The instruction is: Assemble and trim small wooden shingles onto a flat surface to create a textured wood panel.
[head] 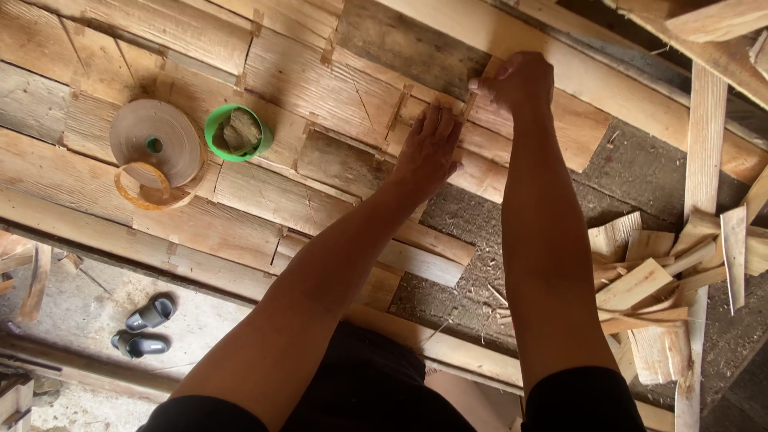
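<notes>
My left hand (428, 148) lies flat, palm down, on a wooden board (352, 100) of the plank surface, fingers spread toward the far side. My right hand (516, 80) is just beyond it, fingers curled around a small thin wooden strip (470, 102) standing between two boards. The two hands are almost touching. Both forearms reach out from the bottom of the view.
A roll of tan strapping tape (156, 144) with a loose loop lies at left, beside a green ring (236, 132). A pile of short wood offcuts (656, 288) sits at right. A pair of grey slippers (144, 328) lies on the ground below left.
</notes>
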